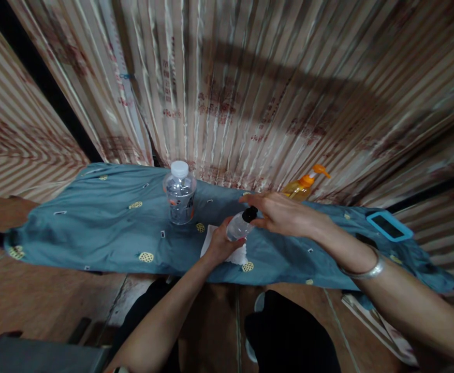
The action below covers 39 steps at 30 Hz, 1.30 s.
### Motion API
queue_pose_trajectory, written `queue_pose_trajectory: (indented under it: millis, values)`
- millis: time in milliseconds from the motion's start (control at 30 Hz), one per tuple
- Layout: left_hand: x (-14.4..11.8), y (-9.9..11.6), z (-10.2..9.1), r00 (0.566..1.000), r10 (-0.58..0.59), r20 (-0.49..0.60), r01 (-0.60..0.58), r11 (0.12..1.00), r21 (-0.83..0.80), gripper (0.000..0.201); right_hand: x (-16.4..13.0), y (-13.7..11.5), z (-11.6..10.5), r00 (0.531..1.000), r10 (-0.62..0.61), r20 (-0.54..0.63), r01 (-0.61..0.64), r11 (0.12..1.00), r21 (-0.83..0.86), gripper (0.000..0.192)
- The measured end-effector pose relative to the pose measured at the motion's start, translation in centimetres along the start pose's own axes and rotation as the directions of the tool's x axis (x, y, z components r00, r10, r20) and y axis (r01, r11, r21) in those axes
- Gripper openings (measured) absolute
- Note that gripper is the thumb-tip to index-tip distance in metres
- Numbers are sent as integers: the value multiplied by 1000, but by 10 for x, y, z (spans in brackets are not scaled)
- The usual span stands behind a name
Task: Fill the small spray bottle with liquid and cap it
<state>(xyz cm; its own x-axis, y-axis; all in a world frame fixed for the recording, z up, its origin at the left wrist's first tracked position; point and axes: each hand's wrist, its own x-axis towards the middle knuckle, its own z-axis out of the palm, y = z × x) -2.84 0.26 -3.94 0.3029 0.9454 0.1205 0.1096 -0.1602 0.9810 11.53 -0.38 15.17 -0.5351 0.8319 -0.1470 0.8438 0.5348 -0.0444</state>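
A small clear bottle point(239, 226) with a black top point(249, 214) is tilted over the middle of the cloth-covered table. My left hand point(222, 245) is closed around the bottle's body. At its upper end, the thumb and fingers of my right hand point(275, 213) are closed about the black top. Under the left hand lies a white cloth point(208, 241) with a scalloped edge, partly covered by hand and bottle. A large clear plastic bottle point(180, 199) with a white cap stands upright to the left. Behind my right hand is a pump bottle point(298, 190) of amber liquid, its lower part hidden.
The narrow table wears a blue-green cloth point(106, 223) printed with pineapples. Toward its right end lies a light-blue framed device with a dark screen point(390, 226). A pleated curtain point(227, 103) hangs right behind the table. A grey stool point(44, 355) stands at the lower left.
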Motion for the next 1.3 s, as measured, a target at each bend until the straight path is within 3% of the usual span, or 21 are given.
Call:
queue_pose_trajectory:
  millis: [100,200,367,467,567,633,733,833,933,1100,1167,1300]
  values:
    - [0,-1,1,1000,3,-7,-3,1000,-6,56,4,-3,2,996,72,54,-68,995,-70,16]
    - [0,0,1,1000,15,-11,-15,1000,-11,55,6,-4,4,982,181,45,-172,973,-154,32]
    - [0,2,2,1000,-13,-2,13,1000,-23,55,3,-2,2,1000,11,-11,-11,999,-40,38]
    - [0,3,2,1000,-22,-5,22,1000,2,55,5,-5,0,997,51,64,-46,996,-71,12]
    - [-1,4,1,1000,-17,5,17,1000,-1,54,7,-8,0,983,173,70,-159,973,-169,31]
    - [-1,3,1,1000,-12,7,12,1000,-17,54,6,-7,0,990,134,44,-127,982,-139,26]
    - [0,1,2,1000,-18,-9,17,1000,-24,55,3,-5,-1,999,24,27,-23,998,-50,37]
    - [0,-2,3,1000,-26,-9,26,1000,-8,58,3,-6,-1,992,97,85,-87,989,-118,15]
    - [0,-5,4,1000,-3,-5,3,1000,-10,59,4,-8,-2,978,193,73,-178,968,-177,30]
    - [0,-4,3,1000,-12,0,12,1000,-9,59,2,-5,-1,997,54,53,-50,996,-72,31]
    - [0,-3,3,1000,-14,-1,14,1000,-2,59,3,-4,-1,992,92,86,-80,989,-127,16]
    - [1,0,2,1000,-26,-3,26,1000,4,63,3,-4,0,983,176,53,-165,973,-163,34]
